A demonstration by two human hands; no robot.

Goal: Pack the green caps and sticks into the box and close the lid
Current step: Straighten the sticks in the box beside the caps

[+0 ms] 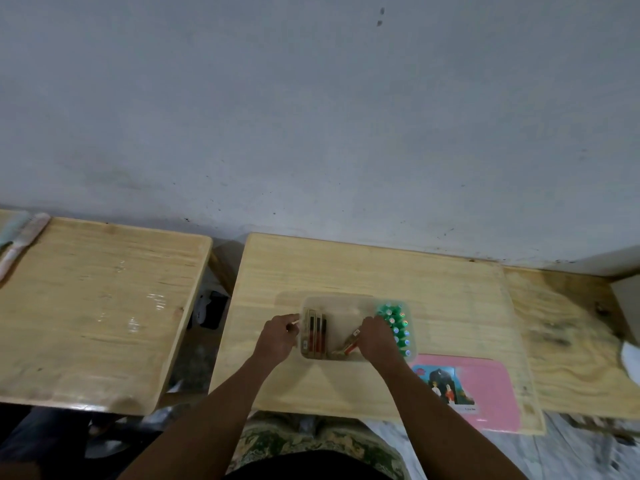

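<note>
A clear plastic box (341, 303) sits on the middle wooden table (346, 271). Several green caps (398, 327) stand in rows along the box's right side. Three sticks (313, 332) lie side by side at its left side. My left hand (278, 336) grips the box's left rim. My right hand (375, 336) is inside the box, its fingers closed on a tilted stick (346, 345) near the front wall. The pink lid (474, 389) with a picture label lies flat on the table to the right of the box.
A second wooden table (97, 306) stands to the left across a gap, with a wrapped bundle (20, 240) at its far left corner. Another wooden surface (571, 341) adjoins on the right. A grey wall rises behind the tables.
</note>
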